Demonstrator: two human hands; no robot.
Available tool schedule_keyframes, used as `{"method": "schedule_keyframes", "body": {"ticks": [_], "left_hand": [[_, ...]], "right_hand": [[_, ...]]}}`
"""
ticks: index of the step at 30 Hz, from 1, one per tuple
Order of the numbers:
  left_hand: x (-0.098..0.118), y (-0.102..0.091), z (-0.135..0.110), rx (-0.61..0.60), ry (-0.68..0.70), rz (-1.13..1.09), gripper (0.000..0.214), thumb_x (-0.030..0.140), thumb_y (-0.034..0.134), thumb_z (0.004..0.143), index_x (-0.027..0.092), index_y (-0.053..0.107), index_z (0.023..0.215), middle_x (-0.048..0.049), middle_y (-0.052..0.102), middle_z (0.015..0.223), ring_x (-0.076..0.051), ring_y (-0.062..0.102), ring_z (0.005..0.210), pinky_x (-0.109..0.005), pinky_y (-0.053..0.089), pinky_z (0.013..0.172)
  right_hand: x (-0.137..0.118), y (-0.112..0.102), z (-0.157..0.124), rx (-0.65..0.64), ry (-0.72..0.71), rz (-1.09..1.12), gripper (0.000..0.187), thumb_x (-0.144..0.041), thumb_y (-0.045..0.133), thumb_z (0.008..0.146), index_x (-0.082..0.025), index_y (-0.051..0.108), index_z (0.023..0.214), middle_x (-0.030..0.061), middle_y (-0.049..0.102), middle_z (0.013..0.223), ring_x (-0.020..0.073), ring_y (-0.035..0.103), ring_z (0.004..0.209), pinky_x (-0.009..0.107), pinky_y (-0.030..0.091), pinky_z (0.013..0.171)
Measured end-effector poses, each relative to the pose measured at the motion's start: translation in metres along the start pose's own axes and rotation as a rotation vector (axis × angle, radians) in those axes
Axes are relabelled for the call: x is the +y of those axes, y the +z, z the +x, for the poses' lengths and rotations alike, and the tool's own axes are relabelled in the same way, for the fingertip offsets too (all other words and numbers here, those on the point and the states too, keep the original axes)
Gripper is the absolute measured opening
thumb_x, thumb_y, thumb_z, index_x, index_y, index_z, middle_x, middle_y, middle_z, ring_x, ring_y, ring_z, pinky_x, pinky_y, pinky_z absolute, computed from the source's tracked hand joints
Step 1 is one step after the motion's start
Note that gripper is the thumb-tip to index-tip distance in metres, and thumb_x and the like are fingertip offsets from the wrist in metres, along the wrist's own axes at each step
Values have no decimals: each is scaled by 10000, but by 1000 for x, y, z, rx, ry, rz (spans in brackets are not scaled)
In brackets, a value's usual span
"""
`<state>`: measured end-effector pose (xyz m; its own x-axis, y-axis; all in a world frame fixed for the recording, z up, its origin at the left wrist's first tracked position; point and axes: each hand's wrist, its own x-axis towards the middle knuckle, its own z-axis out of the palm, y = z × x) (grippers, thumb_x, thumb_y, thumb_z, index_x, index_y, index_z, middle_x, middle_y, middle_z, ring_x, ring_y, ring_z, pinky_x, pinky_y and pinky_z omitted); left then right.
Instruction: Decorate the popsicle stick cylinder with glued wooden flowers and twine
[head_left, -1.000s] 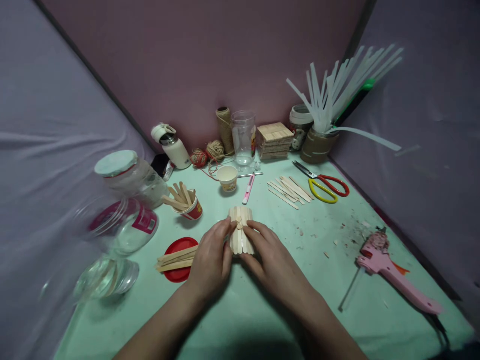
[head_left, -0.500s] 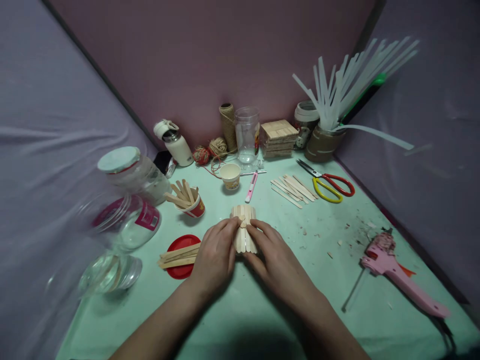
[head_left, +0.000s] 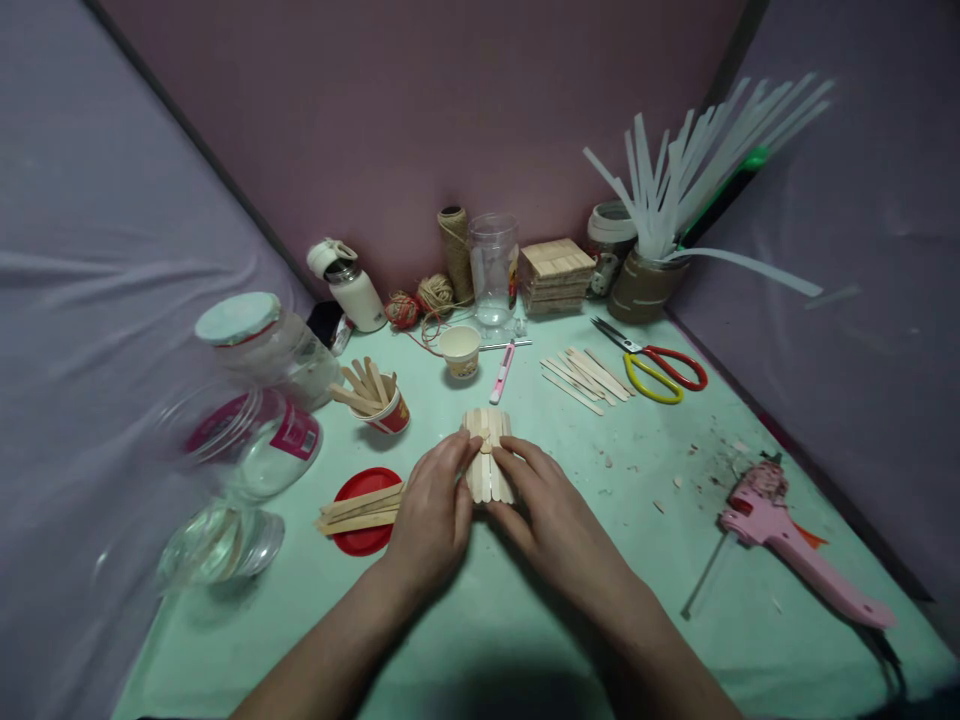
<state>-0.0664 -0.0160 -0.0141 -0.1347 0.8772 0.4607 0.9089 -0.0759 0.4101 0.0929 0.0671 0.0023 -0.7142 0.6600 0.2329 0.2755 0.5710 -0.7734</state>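
Between my hands lies a small curved piece made of wooden craft sticks [head_left: 488, 484] set side by side, with small wooden bits [head_left: 486, 441] on its top face. My left hand [head_left: 435, 500] grips its left side, fingertips at the wooden bits. From the right, my right hand [head_left: 541, 495] holds the other side, with the thumb near the lower edge. Beside my left hand, more craft sticks [head_left: 360, 508] rest on a red lid [head_left: 375, 545]. A pink utility knife [head_left: 503, 373] lies just beyond the piece.
A pink glue gun [head_left: 795, 560] lies at the right, near scissors [head_left: 660, 372] and loose thin sticks [head_left: 585, 380]. A cup of sticks [head_left: 386, 410] and clear jars [head_left: 277, 440] stand left. Behind are a paper cup [head_left: 460, 352], twine [head_left: 454, 255], stacked wooden squares [head_left: 556, 278] and white strips [head_left: 667, 200].
My left fingers have shifted very slightly on the stick piece. Both hands still hold it in the same place, and the other objects stay where they were.
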Motion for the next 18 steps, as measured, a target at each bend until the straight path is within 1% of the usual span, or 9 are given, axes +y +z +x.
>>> {"method": "schedule_keyframes", "body": {"ticks": [3, 5, 7, 10, 13, 18], "left_hand": [[0, 0, 0, -16, -5, -3, 585, 64, 444, 889, 217, 328, 1442, -130, 609, 1321, -257, 550, 1260, -499, 482, 1035], [1, -1, -1, -7, -23, -33, 582, 72, 440, 900, 221, 322, 1450, -131, 586, 1350, -249, 533, 1285, -492, 472, 1054], [3, -1, -2, 32, -44, -70, 593, 81, 438, 915, 220, 294, 1473, -137, 531, 1414, -242, 484, 1337, -485, 445, 1087], [5, -2, -4, 118, -37, -119, 603, 85, 447, 923, 216, 281, 1488, -140, 479, 1458, -236, 438, 1374, -479, 411, 1119], [5, 0, -6, 168, 13, -161, 583, 79, 466, 913, 211, 326, 1464, -139, 521, 1403, -237, 479, 1332, -475, 429, 1099], [7, 5, -9, 206, 132, -210, 530, 56, 509, 880, 213, 422, 1378, -129, 593, 1266, -242, 557, 1220, -469, 485, 1025]], "right_hand": [[0, 0, 0, -9, 6, -3, 487, -122, 593, 871, -194, 518, 1347, 144, 526, 1381, 288, 483, 1302, 517, 435, 1093], [0, 0, 0, -7, 3, 1, 502, -124, 595, 871, -214, 511, 1357, 137, 526, 1384, 291, 485, 1301, 529, 436, 1089], [0, -1, 0, 1, -3, 3, 506, -127, 594, 874, -229, 508, 1362, 131, 527, 1385, 292, 489, 1298, 539, 440, 1083], [-1, -2, -1, 1, -3, -2, 505, -120, 596, 870, -210, 510, 1359, 140, 522, 1389, 289, 487, 1299, 530, 439, 1087], [-1, -2, -2, -7, 8, 8, 531, -110, 606, 857, -193, 491, 1368, 145, 500, 1411, 284, 469, 1320, 515, 426, 1103], [-1, 2, -14, 53, 33, 40, 538, -126, 590, 876, -247, 454, 1382, 123, 477, 1430, 277, 468, 1335, 521, 435, 1097]]}}
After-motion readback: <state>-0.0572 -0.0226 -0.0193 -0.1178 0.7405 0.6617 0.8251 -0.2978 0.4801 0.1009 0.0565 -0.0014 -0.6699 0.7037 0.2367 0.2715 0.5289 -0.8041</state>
